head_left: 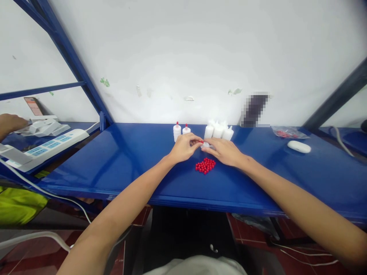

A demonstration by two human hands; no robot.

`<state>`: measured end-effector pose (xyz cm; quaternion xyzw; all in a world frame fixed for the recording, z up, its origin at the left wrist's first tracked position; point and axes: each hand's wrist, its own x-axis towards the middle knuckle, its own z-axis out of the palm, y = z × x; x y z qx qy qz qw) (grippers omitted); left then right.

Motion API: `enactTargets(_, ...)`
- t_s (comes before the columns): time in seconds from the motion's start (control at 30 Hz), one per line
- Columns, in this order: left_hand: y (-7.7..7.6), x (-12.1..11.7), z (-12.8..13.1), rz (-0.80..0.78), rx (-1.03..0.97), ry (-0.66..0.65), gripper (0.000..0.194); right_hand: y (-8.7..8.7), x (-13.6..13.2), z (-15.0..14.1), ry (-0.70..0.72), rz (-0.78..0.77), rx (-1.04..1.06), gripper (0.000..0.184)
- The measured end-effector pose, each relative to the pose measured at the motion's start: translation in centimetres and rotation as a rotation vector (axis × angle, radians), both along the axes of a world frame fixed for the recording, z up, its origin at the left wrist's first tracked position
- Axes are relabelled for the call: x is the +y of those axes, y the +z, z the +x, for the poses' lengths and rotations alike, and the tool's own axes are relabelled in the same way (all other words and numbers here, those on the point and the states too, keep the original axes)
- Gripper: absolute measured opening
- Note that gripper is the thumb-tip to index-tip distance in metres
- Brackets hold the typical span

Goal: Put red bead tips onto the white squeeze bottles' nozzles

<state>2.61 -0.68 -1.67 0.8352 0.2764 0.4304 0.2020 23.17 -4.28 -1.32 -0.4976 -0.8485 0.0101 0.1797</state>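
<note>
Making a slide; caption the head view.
Left hand pinches a red cap beside the right hand, white bottles behind.

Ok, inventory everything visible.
Desk: 1, blue, centre
Capped bottles: 2, white and red, desk's back
Uncapped bottles: several, white, right of those
Caps: pile, red, front centre
Bag: 1, clear, right
Case: 1, white, right
Pixelated thing: 1, dark, back
Wall: 1, white, back
Bars: several, blue, sides
Power strip: 1, white, left
Phone: 1, orange screen, left
Pieces: several, white, left
Cloth: 1, yellow-green, left
Cables: several, white, sides
Floor: 1, red, below
Co-worker's hand: 1, left
Left hand: 1, on cap
Right hand: 1, on bottle
</note>
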Motion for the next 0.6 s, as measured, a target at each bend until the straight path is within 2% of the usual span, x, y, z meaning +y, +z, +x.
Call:
enactTargets(0.1,0.0,0.0,0.0,-0.029,0.028,0.03,0.011,0.0,-0.1,-0.1,-0.052,0.035,-0.111,0.06)
enactTargets(0.2,0.1,0.0,0.1,-0.036,0.035,0.056,0.011,0.3,-0.2,-0.1,-0.128,0.026,-0.113,0.061)
enactTargets(0.37,0.1,-0.1,0.0,-0.063,0.112,0.061,0.01,0.5,0.0,0.8,-0.238,-0.033,0.11,0.036)
enactTargets(0.47,0.0,0.0,0.1,-0.07,0.112,0.083,0.01,0.3,0.4,1.0,-0.17,-0.054,0.207,0.029)
enactTargets(0.6,0.0,0.0,0.1,-0.026,0.016,0.129,0.011,0.1,0.3,0.6,-0.035,-0.071,0.291,0.027)
